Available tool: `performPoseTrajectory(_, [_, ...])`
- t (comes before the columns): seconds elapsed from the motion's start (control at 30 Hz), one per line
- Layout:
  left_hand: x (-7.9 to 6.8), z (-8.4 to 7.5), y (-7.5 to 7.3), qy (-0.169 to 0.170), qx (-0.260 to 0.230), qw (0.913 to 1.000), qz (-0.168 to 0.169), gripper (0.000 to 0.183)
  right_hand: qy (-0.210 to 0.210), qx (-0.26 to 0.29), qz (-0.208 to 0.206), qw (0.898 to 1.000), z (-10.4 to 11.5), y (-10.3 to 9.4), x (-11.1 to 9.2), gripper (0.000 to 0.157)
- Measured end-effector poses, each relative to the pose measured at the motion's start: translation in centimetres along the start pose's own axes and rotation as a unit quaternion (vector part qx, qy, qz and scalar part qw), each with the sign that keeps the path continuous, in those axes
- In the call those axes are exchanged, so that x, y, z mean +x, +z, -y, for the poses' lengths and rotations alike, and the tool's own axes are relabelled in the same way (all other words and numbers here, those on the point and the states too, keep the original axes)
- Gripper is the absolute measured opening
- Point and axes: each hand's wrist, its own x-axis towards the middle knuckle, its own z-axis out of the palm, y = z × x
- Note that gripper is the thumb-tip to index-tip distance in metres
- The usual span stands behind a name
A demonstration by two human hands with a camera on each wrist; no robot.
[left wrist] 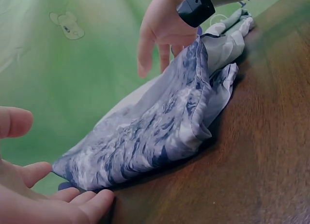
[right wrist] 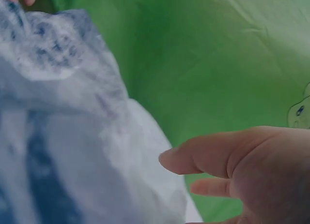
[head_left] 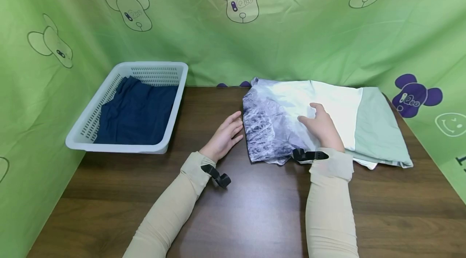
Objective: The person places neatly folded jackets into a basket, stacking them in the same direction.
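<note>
Folded fabric lies at the right of the table: a grey-blue and white mottled part (head_left: 262, 128), a plain white part (head_left: 336, 94) and a pale green part (head_left: 378, 128). At the left edge of the mottled fabric is my left hand (head_left: 223, 138), its fingers extended. In the left wrist view those fingers (left wrist: 34, 173) come right up to the fabric's lower corner. My right hand (head_left: 324, 128) is over the white part, thumb and fingers spread apart. Nothing shows between the right thumb and fingers (right wrist: 208, 154) in the right wrist view.
To the left stands a white plastic basket (head_left: 116, 149) with a folded navy cloth (head_left: 138, 116) inside. A green printed curtain (head_left: 182, 15) hangs along the back and sides of the brown wooden table (head_left: 247, 217). Black camera straps (head_left: 218, 176) are on both wrists.
</note>
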Motion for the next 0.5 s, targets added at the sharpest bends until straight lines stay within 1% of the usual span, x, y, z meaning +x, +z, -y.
performPoseTrajectory(0.13, [0.1, 0.1, 0.0, 0.000, -0.006, 1.0000, 0.004, 0.061, 0.014, 0.025, 0.021, 0.999, -0.3, 0.5, 0.3, 0.090])
performPoseTrajectory(0.27, [0.1, 0.0, -0.3, -0.003, 0.004, 1.0000, 0.003, 0.060, 0.016, 0.035, 0.046, 0.998, -0.3, 0.9, 0.5, 0.095])
performPoseTrajectory(0.37, [0.2, -0.2, -0.6, -0.006, 0.021, 0.9997, -0.009, 0.059, 0.004, 0.034, 0.057, 0.998, -0.2, 1.3, 0.8, 0.095])
performPoseTrajectory(0.5, [0.4, -0.6, -1.0, -0.003, 0.059, 0.9977, -0.033, 0.057, -0.010, 0.028, 0.061, 0.998, 0.1, 1.9, 1.1, 0.094])
